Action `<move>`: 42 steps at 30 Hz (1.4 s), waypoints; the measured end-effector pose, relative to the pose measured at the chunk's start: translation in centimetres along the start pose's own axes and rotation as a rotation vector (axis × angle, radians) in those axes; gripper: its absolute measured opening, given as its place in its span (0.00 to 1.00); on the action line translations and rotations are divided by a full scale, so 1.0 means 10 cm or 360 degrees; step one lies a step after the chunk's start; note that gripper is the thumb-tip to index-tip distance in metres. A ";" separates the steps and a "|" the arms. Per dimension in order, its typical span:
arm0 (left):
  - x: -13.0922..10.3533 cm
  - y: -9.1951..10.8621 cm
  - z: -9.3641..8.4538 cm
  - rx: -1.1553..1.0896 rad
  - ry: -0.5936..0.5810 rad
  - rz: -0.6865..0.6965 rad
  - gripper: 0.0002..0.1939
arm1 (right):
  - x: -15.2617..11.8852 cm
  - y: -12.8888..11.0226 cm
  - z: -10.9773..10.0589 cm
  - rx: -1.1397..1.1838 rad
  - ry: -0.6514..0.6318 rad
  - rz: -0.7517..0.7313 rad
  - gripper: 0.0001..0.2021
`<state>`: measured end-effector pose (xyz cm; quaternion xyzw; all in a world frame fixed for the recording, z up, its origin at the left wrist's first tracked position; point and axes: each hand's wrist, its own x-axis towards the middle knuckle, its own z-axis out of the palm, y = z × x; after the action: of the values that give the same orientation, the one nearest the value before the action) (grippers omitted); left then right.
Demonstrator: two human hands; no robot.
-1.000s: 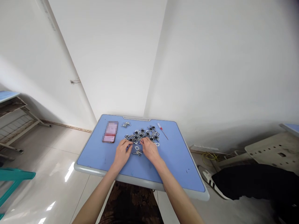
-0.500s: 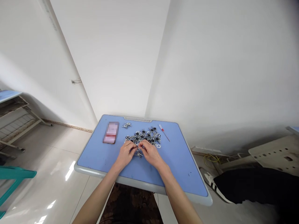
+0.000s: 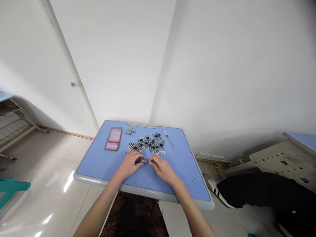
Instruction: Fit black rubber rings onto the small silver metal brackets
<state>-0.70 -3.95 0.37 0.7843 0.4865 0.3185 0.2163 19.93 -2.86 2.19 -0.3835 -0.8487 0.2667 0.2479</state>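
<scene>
1. A parts pile [image 3: 148,143] is spread mid-worktop [image 3: 96,164].
2. A phone [image 3: 114,139] is placed left of it.
3. A screwdriver [image 3: 168,138] is laid to its right.
4. A smaller cluster [image 3: 130,131] is set behind, left of the pile's middle.

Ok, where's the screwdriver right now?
In the head view, the screwdriver lies on the right of the blue desktop, near its far edge, just right of the pile of metal parts.

Small silvery metal part [image 3: 143,161] sat in left fingers [image 3: 138,155], thin black ring [image 3: 147,163], loop open to view, at right fingers [image 3: 155,159], over worktop [image 3: 98,164].
</scene>
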 end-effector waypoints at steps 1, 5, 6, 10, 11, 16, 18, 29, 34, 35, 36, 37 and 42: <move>0.00 -0.01 0.00 0.0006 -0.0010 0.0005 0.10 | 0.02 0.00 0.01 -0.0022 -0.0013 -0.0008 0.08; 0.02 -0.01 0.01 0.0020 -0.0043 0.0029 0.08 | 0.12 0.01 0.03 -0.0084 -0.0068 -0.0026 0.08; 0.02 -0.01 0.01 0.0023 -0.0049 0.0031 0.08 | 0.14 0.02 0.03 -0.0096 -0.0087 -0.0026 0.08; 0.02 0.01 0.00 0.0035 -0.0069 0.0035 0.10 | 0.20 0.04 0.03 -0.0135 -0.0129 0.0002 0.07; 0.02 0.01 0.00 0.0038 -0.0070 0.0037 0.11 | 0.21 0.04 0.04 -0.0140 -0.0127 0.0013 0.07; 0.01 0.03 0.01 0.0027 -0.0062 -0.0002 0.13 | 0.28 0.03 0.08 -0.0154 -0.0131 0.0074 0.05; 0.01 0.03 0.01 0.0017 -0.0057 -0.0021 0.14 | 0.30 0.03 0.09 -0.0140 -0.0102 0.0113 0.05; 0.00 0.03 0.00 -0.0005 -0.0041 -0.0003 0.12 | 0.16 0.11 0.07 -0.0008 0.0109 0.0263 0.05; 0.01 0.00 -0.01 -0.0010 -0.0034 0.0028 0.11 | 0.14 0.07 0.07 0.0001 0.0116 0.0218 0.05; 0.01 0.00 0.00 -0.0013 -0.0032 0.0029 0.11 | 0.14 0.06 0.07 0.0002 0.0096 0.0202 0.05; 0.01 0.00 0.00 -0.0017 -0.0029 0.0027 0.11 | 0.13 0.06 0.07 -0.0001 0.0074 0.0190 0.06; 0.01 -0.01 0.00 -0.0021 -0.0026 0.0022 0.11 | 0.12 0.05 0.07 -0.0007 0.0053 0.0181 0.06; 0.00 -0.03 0.01 -0.0052 0.0015 0.0013 0.10 | 0.11 0.03 0.07 -0.0029 0.0012 0.0149 0.08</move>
<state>-0.80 -3.82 0.09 0.7812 0.4790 0.3310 0.2254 19.04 -2.04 1.67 -0.4259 -0.8313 0.2689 0.2349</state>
